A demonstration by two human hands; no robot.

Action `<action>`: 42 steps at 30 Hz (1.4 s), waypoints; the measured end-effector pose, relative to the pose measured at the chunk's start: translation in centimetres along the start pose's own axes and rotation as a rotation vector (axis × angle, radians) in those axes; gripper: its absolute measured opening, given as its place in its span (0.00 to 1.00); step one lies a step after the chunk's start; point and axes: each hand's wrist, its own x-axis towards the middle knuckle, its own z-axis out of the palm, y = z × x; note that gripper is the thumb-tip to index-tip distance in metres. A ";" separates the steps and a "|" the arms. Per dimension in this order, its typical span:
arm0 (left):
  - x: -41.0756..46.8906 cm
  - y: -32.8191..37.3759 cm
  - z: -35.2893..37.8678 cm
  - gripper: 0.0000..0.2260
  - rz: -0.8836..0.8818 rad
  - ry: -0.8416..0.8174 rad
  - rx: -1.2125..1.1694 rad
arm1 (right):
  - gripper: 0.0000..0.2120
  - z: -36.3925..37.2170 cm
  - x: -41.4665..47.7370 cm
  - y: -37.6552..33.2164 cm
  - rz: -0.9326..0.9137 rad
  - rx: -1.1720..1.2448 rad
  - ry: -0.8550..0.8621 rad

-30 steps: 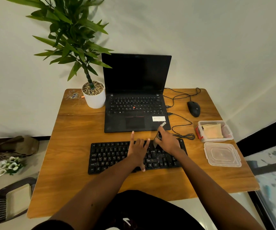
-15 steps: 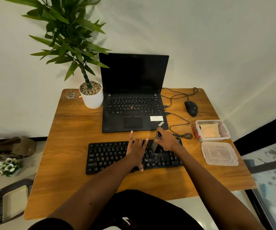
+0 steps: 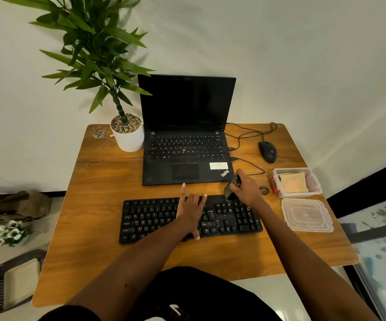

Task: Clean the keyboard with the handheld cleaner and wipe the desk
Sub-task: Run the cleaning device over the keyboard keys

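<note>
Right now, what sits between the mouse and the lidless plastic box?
In the head view, only bare desk separates the mouse from the plastic box; the cables run off to the laptop side.

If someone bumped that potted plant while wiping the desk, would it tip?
Possibly. The potted plant carries tall leaves leaning well past its small white pot, so it looks top-heavy. The pebbles filling the pot probably weigh down the base, and may spill.
</note>
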 end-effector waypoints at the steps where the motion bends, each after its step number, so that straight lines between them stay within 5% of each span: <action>1: 0.0 0.0 0.0 0.59 -0.002 0.000 -0.002 | 0.12 0.0 -0.1 0.1 0.003 0.000 0.010; 6: 0.1 0.0 0.0 0.59 -0.001 -0.009 0.003 | 0.11 -0.4 -0.6 1.3 0.020 -0.012 -0.146; 11: 0.1 0.0 -0.1 0.59 0.001 -0.009 0.004 | 0.10 -0.3 -0.7 1.4 -0.030 -0.013 -0.016; 16: 0.1 0.0 -0.1 0.60 0.002 -0.018 0.005 | 0.12 -0.3 -0.8 1.8 0.000 -0.088 -0.171; 22: -0.1 0.0 -0.1 0.59 0.002 -0.003 -0.006 | 0.10 -0.5 -0.6 1.3 -0.006 -0.021 -0.043; 27: -0.1 0.1 0.0 0.59 -0.001 -0.011 -0.012 | 0.13 -0.4 -0.9 1.7 0.051 -0.047 -0.188; 31: 0.0 0.0 0.0 0.59 0.011 0.000 -0.002 | 0.09 -1.2 -0.3 1.4 0.040 -0.006 -0.018; 38: 0.3 0.1 -0.1 0.59 0.017 -0.017 0.035 | 0.11 -1.6 -0.8 2.3 0.049 -0.087 -0.190; 42: 0.4 0.1 -0.2 0.58 0.018 -0.014 0.046 | 0.10 -2.1 -0.5 1.9 0.021 -0.056 -0.023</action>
